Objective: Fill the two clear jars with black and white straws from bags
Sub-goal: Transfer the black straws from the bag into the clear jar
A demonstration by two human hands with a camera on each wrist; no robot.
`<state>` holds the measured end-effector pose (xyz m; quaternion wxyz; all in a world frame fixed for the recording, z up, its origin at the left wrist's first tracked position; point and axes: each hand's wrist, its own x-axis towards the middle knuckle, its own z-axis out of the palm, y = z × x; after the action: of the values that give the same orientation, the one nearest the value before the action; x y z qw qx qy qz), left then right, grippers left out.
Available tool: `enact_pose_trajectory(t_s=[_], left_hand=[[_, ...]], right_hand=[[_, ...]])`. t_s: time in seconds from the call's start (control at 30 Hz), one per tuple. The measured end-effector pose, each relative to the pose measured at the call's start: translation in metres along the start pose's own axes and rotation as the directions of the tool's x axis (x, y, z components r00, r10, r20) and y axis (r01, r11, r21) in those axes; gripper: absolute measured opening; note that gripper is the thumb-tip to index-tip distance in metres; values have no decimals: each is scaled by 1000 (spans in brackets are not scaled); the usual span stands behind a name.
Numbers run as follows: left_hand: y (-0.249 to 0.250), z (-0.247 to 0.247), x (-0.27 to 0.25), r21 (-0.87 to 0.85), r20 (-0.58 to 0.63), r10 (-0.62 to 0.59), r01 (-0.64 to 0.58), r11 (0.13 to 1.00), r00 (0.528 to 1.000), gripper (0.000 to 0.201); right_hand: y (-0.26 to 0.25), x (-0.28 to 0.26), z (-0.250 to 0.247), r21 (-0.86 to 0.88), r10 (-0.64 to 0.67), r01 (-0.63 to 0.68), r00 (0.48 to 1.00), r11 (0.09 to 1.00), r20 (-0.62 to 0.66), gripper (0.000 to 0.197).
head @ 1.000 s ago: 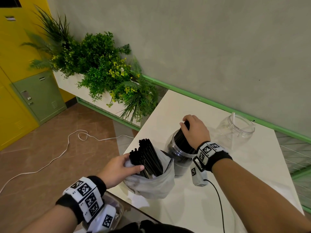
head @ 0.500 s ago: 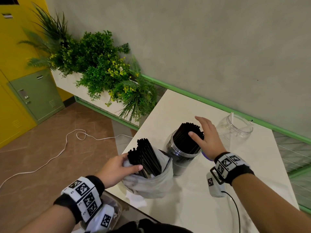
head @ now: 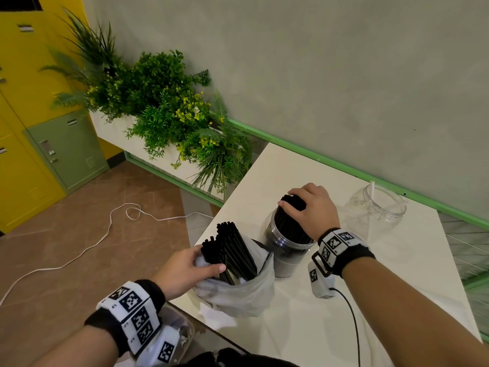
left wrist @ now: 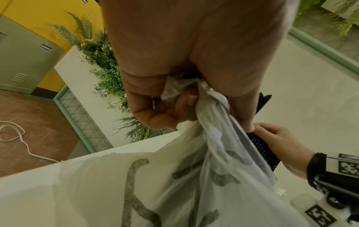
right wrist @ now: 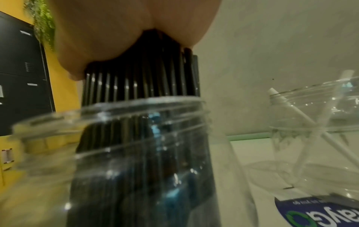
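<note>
On the white table (head: 397, 300) stands a clear jar (head: 285, 250) (right wrist: 136, 153) packed with upright black straws (head: 288, 223) (right wrist: 145, 79). My right hand (head: 304, 205) (right wrist: 97, 46) lies over their top ends, thumb and fingers curled round the bundle. Left of the jar slumps a translucent plastic bag (head: 238, 295) (left wrist: 194, 169) with more black straws (head: 232, 247) sticking out. My left hand (head: 190, 266) (left wrist: 174, 99) pinches the bag's bunched rim. At the back right a second clear jar (head: 375, 210) (right wrist: 320, 122) holds one white straw (head: 372, 188) (right wrist: 303, 116).
The bag sits close to the table's left front corner. A planter of green plants (head: 172, 115) stands past the table's far left end. A grey wall with a green rail runs behind. A white cable (head: 105, 234) lies on the floor.
Half a second ago my right hand was lifted open to the right of the straws; it has come back down onto the tops of the black straws. My left hand has kept its hold on the bag.
</note>
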<state>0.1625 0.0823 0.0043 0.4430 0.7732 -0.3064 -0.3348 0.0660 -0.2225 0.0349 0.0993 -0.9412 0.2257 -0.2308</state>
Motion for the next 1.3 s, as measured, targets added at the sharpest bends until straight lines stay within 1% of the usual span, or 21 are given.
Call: enact_pose_trajectory(t_s=[0.1,0.23,0.33,0.43,0.47,0.53,0.6,0.63,0.73,0.77,0.8,0.87,0.93,1.0,1.03,1.07,1.13,1.3], left_hand=[[-1,-1,1,-2,4,3,-3,1000,1000,36],[-2,-1,3,3,4,6,-6,1000,1000,37],[-1,-1,4,5,6,9,-9,1000,1000,40],[-1,0,4,19,11,17,-17,1000,1000,36],[-1,0,5,20,12,17,-17,1000,1000,35],[-2,0,5,16,9,17,-17,1000,1000,33],[-3,0,6,5,9,20,-20,1000,1000,33],[-3,0,6,1,9,20,-20,1000,1000,33],[-4,0,5,0,0,21,-21,1000,1000,29],[-5,0,5,-2,-4,22,-22,1000,1000,28],[-5,0,5,-4,-9,24,-24,1000,1000,27],[-6,1,5,-6,-19,25,-25,1000,1000,26],[-7,2,5,-12,-24,30,-30,999,999,28],[-7,2,5,-17,-21,36,-36,999,999,30],[-8,3,5,-17,-18,37,-38,999,999,30],[-8,3,5,-18,-16,37,-38,999,999,30],[-9,3,4,-20,-20,33,-34,999,999,30],[-9,5,2,-36,-16,38,-38,999,999,31]], right_hand=[[3,2,3,-98,16,-8,996,995,88,49],[7,-2,4,-106,-14,26,994,994,110,55],[5,-1,2,-100,-4,22,984,995,177,49],[4,0,1,-52,-2,11,985,999,170,43],[3,0,0,-59,2,9,983,998,182,44],[2,0,-1,-140,4,27,977,990,213,51],[-1,1,-6,-211,-12,48,985,976,171,58],[-5,0,-11,-200,-33,57,992,978,122,60],[-26,-6,-23,-48,-124,123,992,991,-14,59],[-36,-11,-26,25,-151,152,988,988,-29,57],[-45,-17,-27,109,-174,175,985,979,-19,54],[-63,-32,-22,268,-222,196,972,943,71,52],[-75,-45,-9,393,-268,171,941,903,207,58],[-83,-55,3,483,-260,51,890,874,376,68],[-86,-58,8,493,-248,-6,859,870,448,73],[-88,-60,13,486,-239,-37,836,873,493,77],[-91,-62,20,474,-227,-57,824,879,519,76],[-99,-61,31,449,-183,-88,831,889,526,54]])
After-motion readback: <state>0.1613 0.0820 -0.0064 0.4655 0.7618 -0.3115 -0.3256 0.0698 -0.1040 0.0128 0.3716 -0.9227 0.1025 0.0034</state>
